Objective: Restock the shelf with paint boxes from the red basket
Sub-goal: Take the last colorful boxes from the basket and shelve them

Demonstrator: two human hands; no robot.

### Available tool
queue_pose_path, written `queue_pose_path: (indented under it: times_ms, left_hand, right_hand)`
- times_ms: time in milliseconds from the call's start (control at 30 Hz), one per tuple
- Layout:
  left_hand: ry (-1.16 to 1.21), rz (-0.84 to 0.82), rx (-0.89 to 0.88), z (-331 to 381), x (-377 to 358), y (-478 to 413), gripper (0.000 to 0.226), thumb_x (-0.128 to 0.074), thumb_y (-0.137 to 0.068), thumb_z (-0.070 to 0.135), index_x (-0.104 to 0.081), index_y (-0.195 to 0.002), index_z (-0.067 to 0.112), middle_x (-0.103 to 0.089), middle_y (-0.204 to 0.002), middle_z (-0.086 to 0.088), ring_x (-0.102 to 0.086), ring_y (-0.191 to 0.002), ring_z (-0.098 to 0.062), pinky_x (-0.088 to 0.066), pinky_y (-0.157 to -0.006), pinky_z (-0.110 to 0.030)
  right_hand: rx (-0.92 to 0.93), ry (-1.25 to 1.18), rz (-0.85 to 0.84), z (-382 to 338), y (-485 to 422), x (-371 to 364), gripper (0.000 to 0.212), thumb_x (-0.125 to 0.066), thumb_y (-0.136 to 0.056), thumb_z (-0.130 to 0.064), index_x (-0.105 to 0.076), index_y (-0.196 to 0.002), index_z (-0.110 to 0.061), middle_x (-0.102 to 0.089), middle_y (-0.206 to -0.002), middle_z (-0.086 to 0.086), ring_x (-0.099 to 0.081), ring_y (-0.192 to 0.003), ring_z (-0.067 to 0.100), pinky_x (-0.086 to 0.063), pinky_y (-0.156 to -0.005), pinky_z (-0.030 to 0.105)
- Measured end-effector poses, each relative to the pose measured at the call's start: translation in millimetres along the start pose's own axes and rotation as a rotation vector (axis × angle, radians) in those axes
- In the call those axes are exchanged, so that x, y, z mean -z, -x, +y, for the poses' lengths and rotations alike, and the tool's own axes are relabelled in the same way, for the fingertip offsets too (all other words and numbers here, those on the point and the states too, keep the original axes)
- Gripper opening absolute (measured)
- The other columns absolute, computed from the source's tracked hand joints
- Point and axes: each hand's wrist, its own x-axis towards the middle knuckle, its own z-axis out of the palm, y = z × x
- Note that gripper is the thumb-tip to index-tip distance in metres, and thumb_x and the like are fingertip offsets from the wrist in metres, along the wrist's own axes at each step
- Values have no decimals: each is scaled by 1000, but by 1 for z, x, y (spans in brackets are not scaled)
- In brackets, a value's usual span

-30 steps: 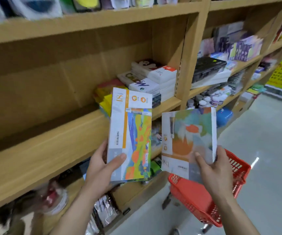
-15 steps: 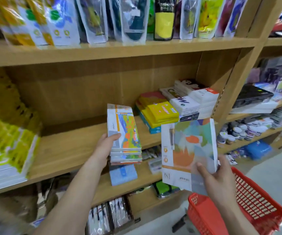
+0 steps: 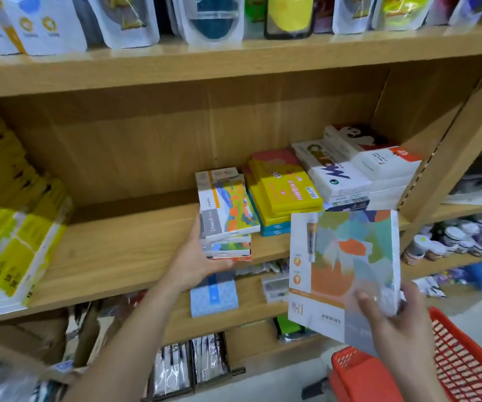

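Nearest, the red plastic basket (image 3: 451, 369). Right hand (image 3: 393, 323) pinches the flat pastel-printed paint box (image 3: 347, 268) at its lower corner; light, stiff, probably slick, best gripped by its edges. Farther, left hand (image 3: 196, 262) cups the stacked narrow boxes (image 3: 225, 216) on the wooden shelf (image 3: 118, 245).

Shelf (image 3: 135, 245) under my left fingers: light wood grain, matt. Paint box (image 3: 347, 271) in my right fingers: printed card, slight sheen. Basket (image 3: 466, 369) below them: red plastic lattice. Pouches (image 3: 124, 21) above: glossy film.
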Motion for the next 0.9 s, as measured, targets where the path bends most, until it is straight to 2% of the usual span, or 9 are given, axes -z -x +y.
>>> queue_pose_path:
  times_ms: [100, 300, 367, 433, 500, 567, 633, 800, 900]
  left_hand:
    - [-405, 158, 69, 8, -13, -13, 134, -89, -63, 56, 4, -158, 40, -69, -127, 10, -69, -98, -20, -59, -79, -39]
    - [-336, 284, 12, 20, -35, -42, 123, -89, -63, 54, -8, -155, 40, -71, -125, 8, -70, -100, -21, -58, -76, -36]
    - [-249, 276, 5, 15, -30, -43, 119, -89, -66, 52, -12, -156, 42, -69, -124, 17, -68, -100, -13, -54, -72, -23]
    - [-149, 231, -36, 9, -20, -39, 114, -87, -65, 56, -16, -154, 47, -63, -112, 38, -64, -96, 8, -44, -68, -6]
    - [-113, 180, -63, 10, -15, -34, 109, -80, -60, 71, -20, -149, 53, -59, -101, 48, -61, -91, 20, -46, -70, -4]
    - [-95, 162, -58, 15, -19, -36, 95, -69, -70, 76, -25, -149, 50, -67, -109, 35, -65, -94, 13, -57, -78, -20]
    - [-162, 196, -75, 17, -22, -40, 79, -56, -87, 69, -27, -153, 37, -69, -122, 13, -68, -101, -6, -59, -86, -38]
    - [-123, 147, -37, 13, -6, -32, 58, -52, -101, 47, -35, -152, 27, -64, -137, 1, -63, -120, -22, -50, -91, -32]
    - [-139, 32, -9, 15, 16, -16, 80, -55, -94, 59, -24, -159, 26, -49, -154, 0, -48, -139, -23, -41, -113, -42]
  right_hand:
    - [-26, -20, -11, 5, -4, 1, 33, -84, -80, -23, -62, -104, -28, -76, -86, -5, -72, -77, 11, -51, -55, 31]
    - [-42, -8, -44, 7, -4, 3, 32, -85, -79, -20, -59, -95, -33, -74, -85, -5, -70, -79, 18, -52, -65, 41]
    - [-49, -19, -48, 7, -2, 4, 32, -85, -79, -17, -60, -96, -29, -73, -84, -5, -69, -79, 17, -51, -63, 41]
    - [-51, -22, -48, 6, -1, 5, 33, -85, -79, -15, -60, -98, -28, -73, -82, -6, -69, -78, 15, -49, -61, 39]
    - [-53, -34, -59, 4, 0, 4, 34, -85, -79, -12, -61, -98, -27, -74, -81, -3, -70, -77, 17, -51, -62, 41]
    - [-59, -37, -89, 2, 2, 4, 34, -85, -79, -10, -61, -96, -26, -75, -80, 1, -71, -77, 21, -52, -66, 45]
    - [-60, -49, -115, 0, 6, 5, 34, -85, -79, -8, -62, -96, -26, -76, -81, 3, -72, -77, 24, -54, -68, 48]
    - [-31, -67, -173, -13, 30, -1, 32, -83, -82, -9, -64, -98, -29, -78, -86, 3, -74, -80, 26, -58, -71, 49]
    - [-16, -77, -219, -24, 52, -15, 33, -83, -83, -11, -65, -100, -33, -78, -89, 0, -75, -83, 25, -59, -73, 51]
